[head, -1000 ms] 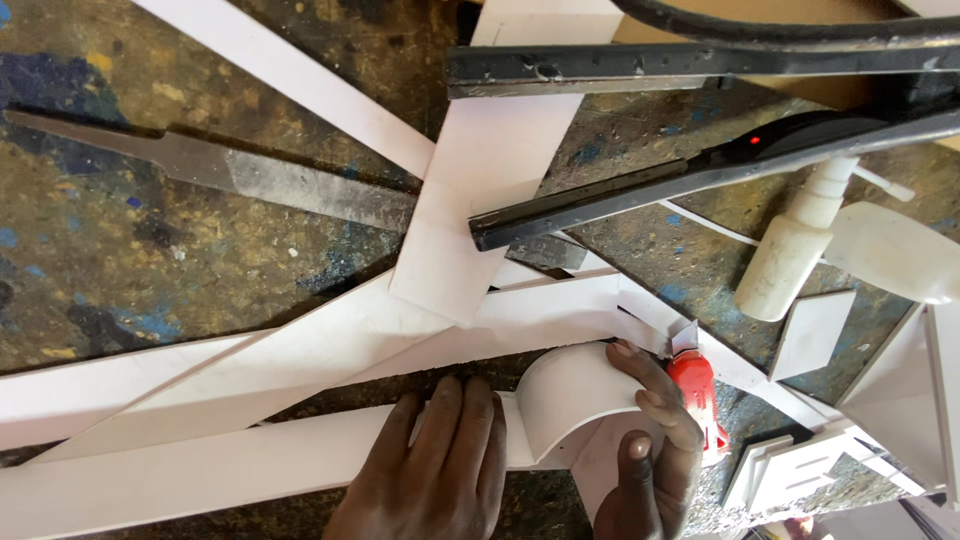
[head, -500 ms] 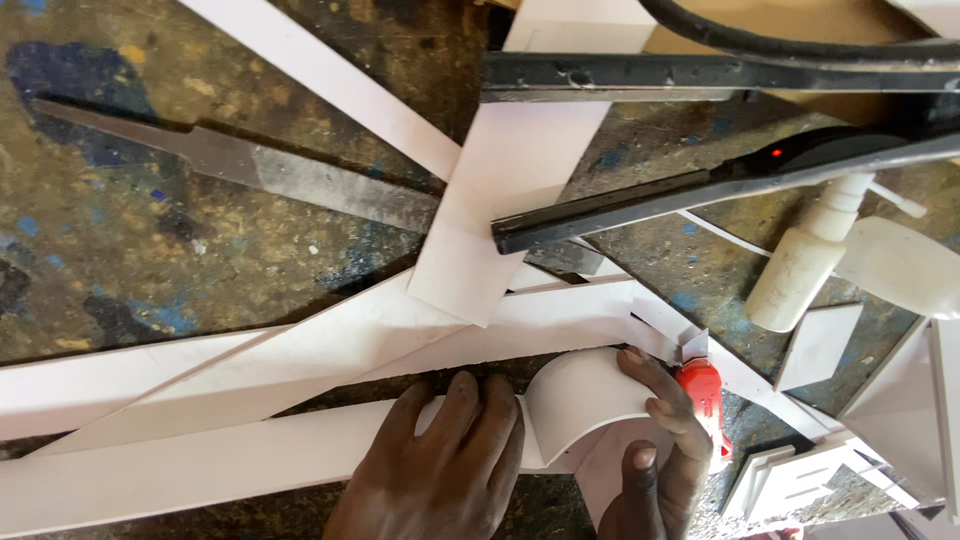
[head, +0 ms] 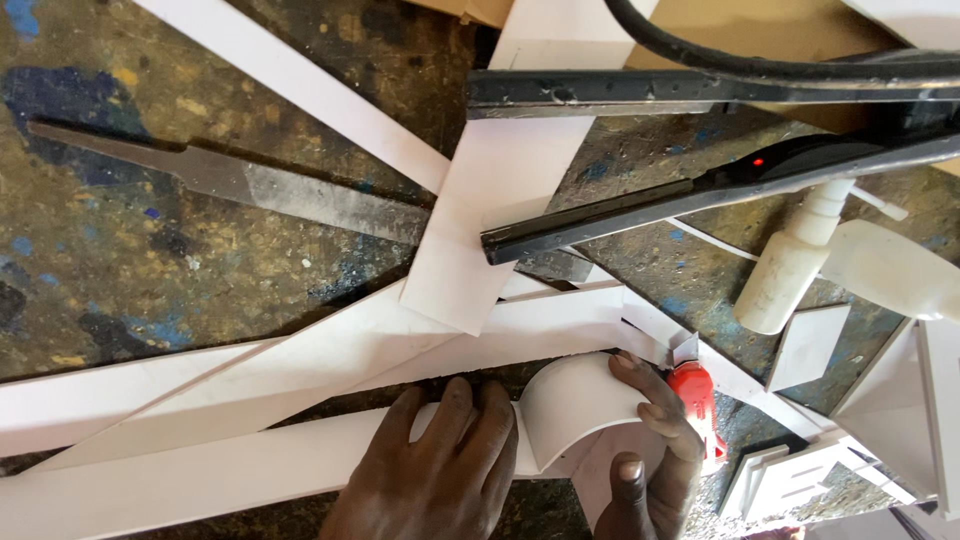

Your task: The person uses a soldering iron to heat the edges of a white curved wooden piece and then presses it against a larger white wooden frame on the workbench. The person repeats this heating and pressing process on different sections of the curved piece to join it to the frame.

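My left hand (head: 430,470) lies flat, fingers together, pressing down on a long white strip (head: 200,480) that runs along the bench's near edge. The strip's right end curls up into a curved white flap (head: 565,405). My right hand (head: 650,460) grips a red utility knife (head: 697,405), its blade tip at the top right edge of that curved flap. Other white strips (head: 330,350) cross just above both hands.
A metal file (head: 250,185) lies at the upper left on the paint-stained bench (head: 150,270). A black heating tool with a red light (head: 720,180) and a black cable (head: 760,65) cross the top right. A white pump bottle (head: 850,260) and white offcuts (head: 810,345) sit at the right.
The view has slid slightly, so everything sits a little lower and to the right. Both hands keep their hold; the curved flap stays raised against the knife.
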